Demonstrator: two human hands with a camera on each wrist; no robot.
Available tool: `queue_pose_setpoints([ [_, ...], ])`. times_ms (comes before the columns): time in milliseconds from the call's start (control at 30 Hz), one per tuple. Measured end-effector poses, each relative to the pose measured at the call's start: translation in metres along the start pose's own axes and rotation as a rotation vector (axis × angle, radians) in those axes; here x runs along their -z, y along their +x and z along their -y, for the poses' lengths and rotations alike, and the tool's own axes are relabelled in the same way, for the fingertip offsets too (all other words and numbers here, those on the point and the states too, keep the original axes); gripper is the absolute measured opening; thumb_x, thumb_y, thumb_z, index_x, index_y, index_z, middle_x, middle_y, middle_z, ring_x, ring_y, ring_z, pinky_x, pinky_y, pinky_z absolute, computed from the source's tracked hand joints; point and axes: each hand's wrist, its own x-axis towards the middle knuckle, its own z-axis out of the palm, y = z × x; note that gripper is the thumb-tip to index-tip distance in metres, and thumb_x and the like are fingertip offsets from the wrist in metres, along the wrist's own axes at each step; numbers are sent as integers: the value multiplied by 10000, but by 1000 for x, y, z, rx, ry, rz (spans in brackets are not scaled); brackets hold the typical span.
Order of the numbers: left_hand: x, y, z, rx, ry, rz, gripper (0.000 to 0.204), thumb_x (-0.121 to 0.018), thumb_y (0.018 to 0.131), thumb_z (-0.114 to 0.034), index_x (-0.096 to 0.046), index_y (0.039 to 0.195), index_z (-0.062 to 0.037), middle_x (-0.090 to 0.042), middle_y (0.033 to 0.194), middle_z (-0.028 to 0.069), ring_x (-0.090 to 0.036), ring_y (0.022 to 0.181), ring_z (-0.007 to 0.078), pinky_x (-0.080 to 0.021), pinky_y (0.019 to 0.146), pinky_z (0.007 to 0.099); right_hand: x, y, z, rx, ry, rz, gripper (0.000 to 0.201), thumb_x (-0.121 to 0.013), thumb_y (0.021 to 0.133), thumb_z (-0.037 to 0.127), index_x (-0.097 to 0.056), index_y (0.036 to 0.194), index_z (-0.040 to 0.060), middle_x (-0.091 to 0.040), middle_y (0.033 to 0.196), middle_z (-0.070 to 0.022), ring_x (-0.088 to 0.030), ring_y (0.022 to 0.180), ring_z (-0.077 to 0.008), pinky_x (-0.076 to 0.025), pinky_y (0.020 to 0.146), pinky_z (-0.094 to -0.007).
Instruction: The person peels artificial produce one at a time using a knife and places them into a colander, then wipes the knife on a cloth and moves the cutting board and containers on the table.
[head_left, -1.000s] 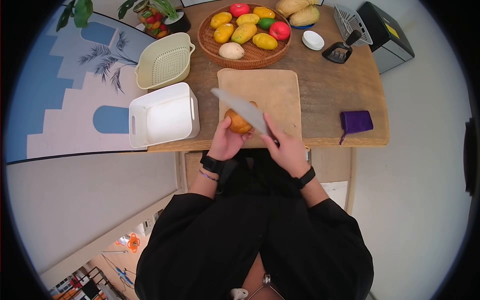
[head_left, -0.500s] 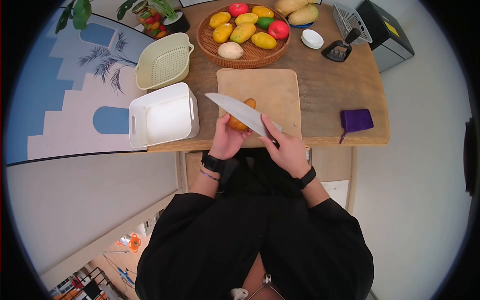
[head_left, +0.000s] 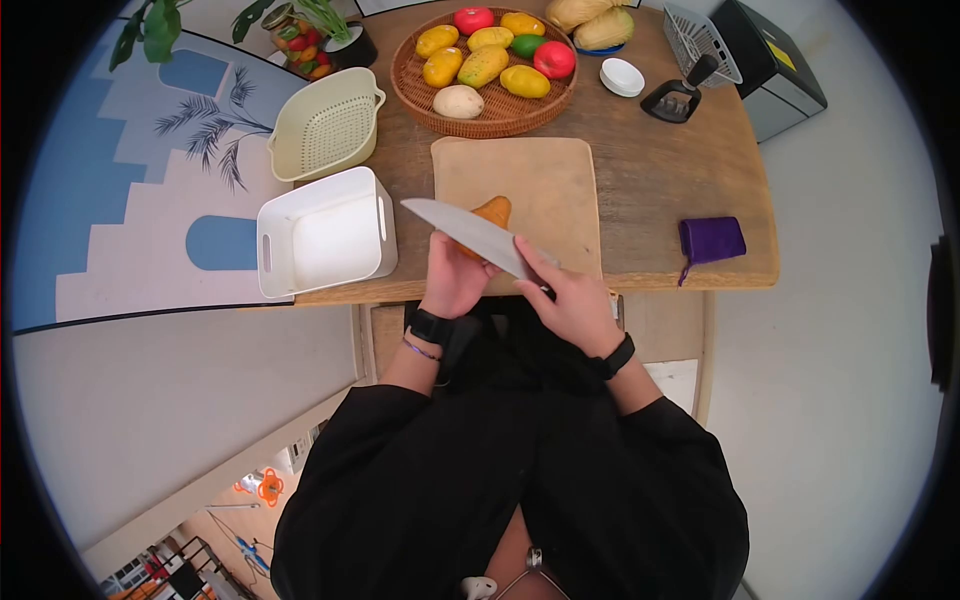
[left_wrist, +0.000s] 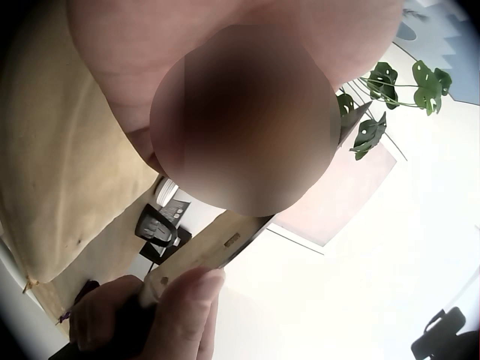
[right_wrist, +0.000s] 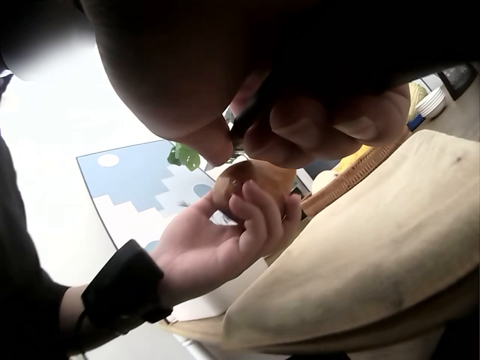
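Note:
Above the near part of the cutting board, the left hand grips a brown-orange fruit or vegetable, its fingers curled round the lower side. The right hand holds a large knife by its dark handle, the blade lying across the brown item and pointing up-left. In the right wrist view the left hand cups the rounded brown item from below. The left wrist view shows the right hand round the handle, thumb near the blade; a blurred disc covers the item there.
A wicker tray of yellow, red and green produce stands behind the board. To the left are a white bin and a pale green basket. A purple pouch, a black-handled tool and white bowls are on the right.
The knife has shifted left and slightly down across the brown item, with the right hand following. The brown item has turned in the left hand, its narrower end now showing beyond the blade.

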Motion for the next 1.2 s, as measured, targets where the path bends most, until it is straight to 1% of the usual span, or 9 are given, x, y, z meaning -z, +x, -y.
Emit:
queue_pose_setpoints([
  [100, 17, 4, -7, 94, -10, 227, 597, -390, 1032, -532, -560, 1340, -49, -668, 1137, 124, -619, 867, 246, -493, 746, 350, -7, 0, -7, -44, -72, -12, 603, -643, 987, 396, -448, 1556, 351, -716, 779, -145, -701, 665, -357, -555, 589, -458],
  [267, 9, -4, -17, 167, -33, 194, 631, -401, 1014, -557, -573, 1333, -42, -673, 1092, 145, -590, 811, 227, -471, 718, 342, -3, 8, -38, -272, -196, -132, 627, -646, 985, 419, -430, 1569, 349, -698, 743, -146, -705, 670, -360, -551, 578, -452],
  [367, 7, -1, -15, 149, -40, 130, 629, -403, 1009, -557, -576, 1332, -45, -673, 1099, 138, -584, 807, 224, -473, 736, 336, -3, 3, -29, -79, -116, -215, 627, -663, 979, 395, -444, 1564, 339, -680, 712, -144, -692, 636, -353, -540, 558, -439],
  [567, 10, 7, -4, 98, -52, 136, 564, -405, 1007, -555, -591, 1269, -91, -675, 1124, 72, -602, 895, 215, -475, 786, 341, -9, 1, 2, -16, -85, -98, 653, -686, 966, 385, -447, 1569, 314, -627, 642, -128, -656, 563, -318, -509, 514, -420],
  [733, -6, -2, -3, 52, -31, -41, 521, -409, 1009, -559, -596, 1219, -121, -669, 1116, 50, -603, 972, 196, -473, 812, 351, -14, 0, 7, -63, -82, -41, 638, -719, 945, 354, -497, 1541, 301, -652, 679, -140, -672, 601, -321, -526, 563, -413],
  [933, 15, 4, 5, 38, 0, 16, 565, -415, 1012, -593, -595, 1259, -119, -665, 1116, 69, -595, 886, 199, -460, 722, 309, -25, 0, -7, -34, -28, -89, 638, -678, 970, 393, -452, 1563, 324, -659, 677, -135, -671, 591, -346, -527, 543, -438],
  [1000, 12, -1, -2, 111, -61, 187, 586, -426, 1015, -596, -594, 1296, -110, -668, 1101, 107, -573, 804, 203, -441, 677, 291, -23, 5, -20, -41, 43, -128, 631, -674, 972, 392, -454, 1560, 327, -683, 707, -143, -681, 610, -361, -536, 560, -450],
  [1067, 9, -4, -3, 98, -77, 182, 591, -427, 1018, -589, -593, 1304, -99, -669, 1101, 125, -554, 771, 203, -435, 668, 294, -14, 14, -39, -340, -189, -88, 620, -669, 976, 385, -454, 1556, 331, -720, 780, -154, -698, 664, -383, -550, 594, -472],
  [1200, -1, 0, -6, 33, 20, 95, 595, -414, 1033, -583, -596, 1297, -82, -678, 1130, 121, -594, 796, 215, -461, 700, 311, 2, 12, -34, -163, -69, -249, 617, -668, 975, 390, -458, 1553, 336, -703, 749, -161, -691, 649, -383, -545, 581, -468],
])
